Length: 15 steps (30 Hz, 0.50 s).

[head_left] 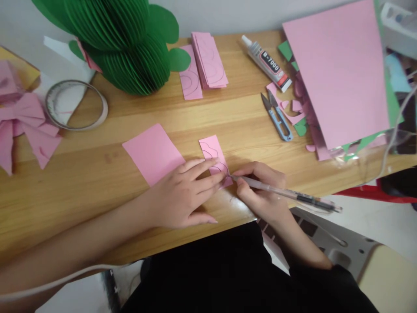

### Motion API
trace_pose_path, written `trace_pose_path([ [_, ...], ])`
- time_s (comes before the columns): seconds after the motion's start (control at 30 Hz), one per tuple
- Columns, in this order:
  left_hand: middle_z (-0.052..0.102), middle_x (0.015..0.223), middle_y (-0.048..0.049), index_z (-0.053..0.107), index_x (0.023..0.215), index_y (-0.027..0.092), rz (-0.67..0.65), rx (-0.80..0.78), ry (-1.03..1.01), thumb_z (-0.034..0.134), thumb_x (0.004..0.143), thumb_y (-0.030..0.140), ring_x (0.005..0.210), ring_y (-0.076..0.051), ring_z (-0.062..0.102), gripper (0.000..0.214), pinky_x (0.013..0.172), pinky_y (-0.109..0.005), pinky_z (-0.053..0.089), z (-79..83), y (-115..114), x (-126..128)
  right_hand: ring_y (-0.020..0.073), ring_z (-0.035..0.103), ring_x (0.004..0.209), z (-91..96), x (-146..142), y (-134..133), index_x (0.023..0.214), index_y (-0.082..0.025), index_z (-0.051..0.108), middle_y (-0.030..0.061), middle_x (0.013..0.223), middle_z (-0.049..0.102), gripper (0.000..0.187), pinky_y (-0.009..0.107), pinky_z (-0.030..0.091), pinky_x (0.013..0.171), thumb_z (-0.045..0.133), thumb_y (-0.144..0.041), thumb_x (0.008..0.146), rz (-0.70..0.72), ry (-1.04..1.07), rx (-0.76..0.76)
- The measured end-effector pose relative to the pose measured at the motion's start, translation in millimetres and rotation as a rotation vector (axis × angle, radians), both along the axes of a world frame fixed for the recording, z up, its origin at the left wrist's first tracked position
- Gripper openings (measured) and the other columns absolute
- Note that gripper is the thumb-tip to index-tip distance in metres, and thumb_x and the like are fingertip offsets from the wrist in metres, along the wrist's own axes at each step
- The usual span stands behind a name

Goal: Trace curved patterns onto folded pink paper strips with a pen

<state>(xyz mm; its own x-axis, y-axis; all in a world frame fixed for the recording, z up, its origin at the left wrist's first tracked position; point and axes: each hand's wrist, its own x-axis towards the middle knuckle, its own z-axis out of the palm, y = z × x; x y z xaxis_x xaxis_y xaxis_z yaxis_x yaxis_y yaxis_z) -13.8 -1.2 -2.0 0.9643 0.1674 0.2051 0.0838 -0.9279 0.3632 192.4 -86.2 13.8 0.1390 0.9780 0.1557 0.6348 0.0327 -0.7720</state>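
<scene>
My right hand [262, 189] grips a clear-barrelled pen [286, 192], its tip touching the lower right edge of a small pink paper strip [211, 148]. Dark curved lines run along that strip. Spread flat, the fingers of my left hand [187, 191] press the strip against the wooden table [107, 208]. Partly beneath that hand's knuckles lies a larger plain pink paper piece [154, 152]. Folded pink papers [210, 61] with drawn curves rest farther back.
Blue thread snips [278, 117] and a B-7000 glue tube [269, 63] lie at right, near pink sheets [342, 74] and green scraps. A tape roll [104, 111], pink paper bows [26, 113] and a green honeycomb paper cactus [130, 56] occupy the left and back.
</scene>
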Motion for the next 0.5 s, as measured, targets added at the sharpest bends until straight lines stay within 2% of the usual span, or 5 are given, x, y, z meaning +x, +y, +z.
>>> trace_pose_path([
  [0.23,0.061,0.139,-0.0139,0.056,0.135,0.008,0.005,0.005,0.008,0.043,0.098,0.060,0.135,-0.037,0.046,0.065,0.108,-0.048,0.037,0.9,1.3,-0.6,0.0117,0.057,0.049,-4.3,-0.7,-1.0,0.077,-0.017,0.066,-0.0007,0.060,0.066,0.008,0.026,0.045,0.050,0.060,-0.021,0.080,-0.046,-0.008,-0.013],
  [0.5,0.060,0.140,-0.0156,0.055,0.134,0.009,0.026,-0.113,-0.015,0.044,0.098,0.059,0.136,-0.034,0.045,0.063,0.109,-0.048,0.036,0.8,2.6,1.1,0.0139,0.059,0.051,-0.2,-2.7,-1.7,0.074,-0.016,0.066,0.0023,0.061,0.067,0.010,0.028,0.046,0.050,0.058,-0.020,0.079,-0.015,-0.063,0.016],
])
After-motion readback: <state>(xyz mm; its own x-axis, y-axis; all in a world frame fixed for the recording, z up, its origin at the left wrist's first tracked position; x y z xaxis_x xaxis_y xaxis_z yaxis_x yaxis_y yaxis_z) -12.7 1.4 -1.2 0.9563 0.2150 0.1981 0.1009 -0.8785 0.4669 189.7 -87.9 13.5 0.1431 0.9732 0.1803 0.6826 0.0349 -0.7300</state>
